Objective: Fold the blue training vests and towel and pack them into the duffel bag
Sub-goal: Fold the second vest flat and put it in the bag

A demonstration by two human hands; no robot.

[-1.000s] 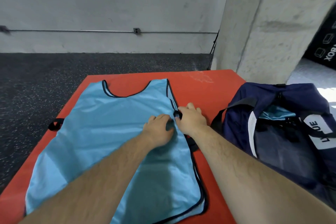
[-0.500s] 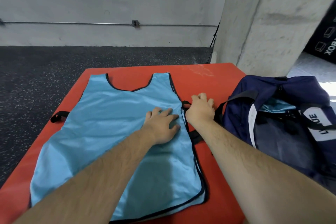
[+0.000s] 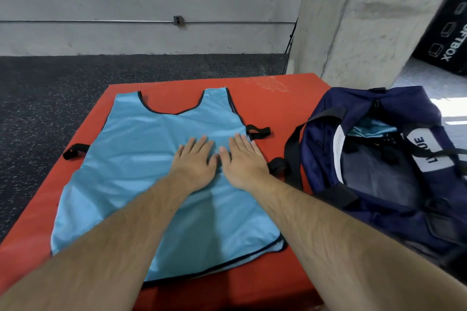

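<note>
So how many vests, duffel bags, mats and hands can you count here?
Vest spread flat: 1
Duffel bag: 1
Red mat: 1
Hands: 2, the left hand and the right hand
Light blue cloth inside the bag, kind unclear: 1
Total: 6

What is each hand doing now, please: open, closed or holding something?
Left hand: open, flat on the blue vest.
Right hand: open, flat on the same vest.
</note>
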